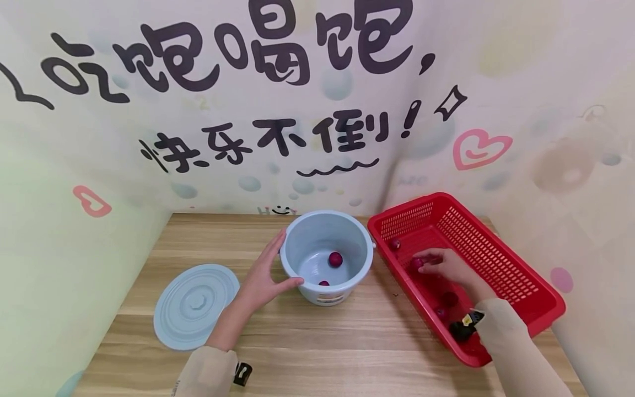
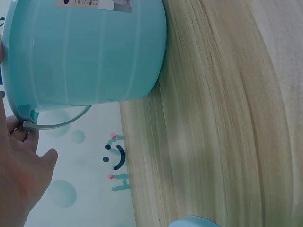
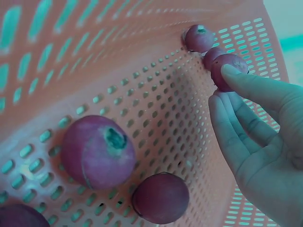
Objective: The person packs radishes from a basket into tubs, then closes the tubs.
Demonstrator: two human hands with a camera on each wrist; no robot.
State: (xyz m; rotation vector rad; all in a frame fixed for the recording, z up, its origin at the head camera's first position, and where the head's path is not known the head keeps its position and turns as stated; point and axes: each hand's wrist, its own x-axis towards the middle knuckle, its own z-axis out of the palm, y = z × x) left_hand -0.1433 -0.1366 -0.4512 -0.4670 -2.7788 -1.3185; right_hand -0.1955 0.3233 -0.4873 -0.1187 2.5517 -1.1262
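Observation:
My left hand (image 1: 263, 278) holds the rim of a light blue plastic bucket (image 1: 302, 231), its thumb at the front and its fingers along the left side. In the left wrist view the fingers bend beside the bucket's handle (image 2: 61, 125). Inside the bucket lie two round dark red radishes, one (image 1: 335, 259) in plain sight and one half hidden by the front rim. My right hand (image 1: 448, 267) reaches into a red plastic basket (image 1: 541, 300) and pinches a radish (image 3: 226, 71) between thumb and fingers. Several other radishes are in the basket, including a larger-looking one (image 3: 97, 151) near the camera.
A round light blue lid (image 1: 195, 306) lies flat on the wooden table (image 1: 347, 353), left of the bucket. The basket stands at an angle close to the right wall. Behind the table is a pale wall (image 1: 213, 110) with large black writing.

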